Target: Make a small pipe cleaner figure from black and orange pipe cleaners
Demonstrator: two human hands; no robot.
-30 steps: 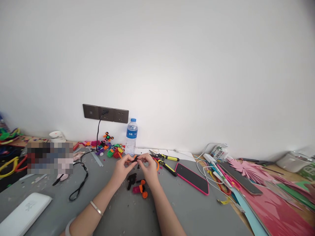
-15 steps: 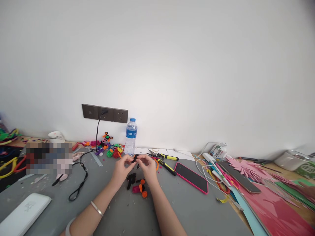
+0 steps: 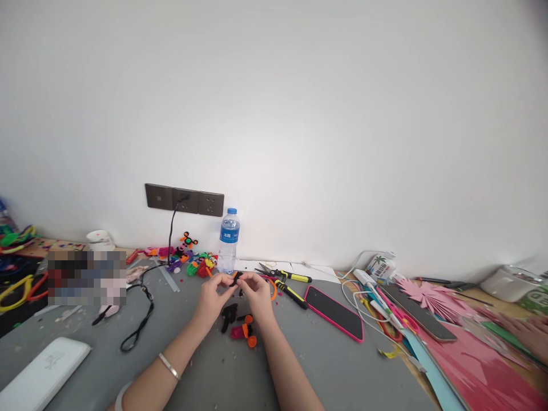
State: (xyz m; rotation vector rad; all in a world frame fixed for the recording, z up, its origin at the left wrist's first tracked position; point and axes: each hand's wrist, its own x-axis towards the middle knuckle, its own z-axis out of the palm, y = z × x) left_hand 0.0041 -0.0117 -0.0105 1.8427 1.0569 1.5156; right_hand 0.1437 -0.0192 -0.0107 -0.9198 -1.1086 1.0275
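Note:
Above the grey table, my left hand [image 3: 213, 301] and my right hand [image 3: 256, 297] are close together, fingertips pinched on a small black pipe-cleaner piece [image 3: 235, 278]. A touch of orange shows on it; the fingers cover much of the rest. Just below my hands, a black fuzzy piece [image 3: 229, 315] lies on the table. Beside it, near my right wrist, is a small pink, orange and black pipe-cleaner figure [image 3: 244, 331].
A water bottle [image 3: 229, 242] stands upright behind my hands. Yellow-handled scissors [image 3: 289, 288] and a pink-cased phone [image 3: 334, 312] lie to the right. Colourful pipe-cleaner figures [image 3: 188, 260] are at the back left, a white power bank [image 3: 47, 371] front left. Another person's hand [image 3: 528, 334] is far right.
The black piece has turned slightly between my fingertips, and orange now shows on it. At the far right, the other person's hand has come further into view.

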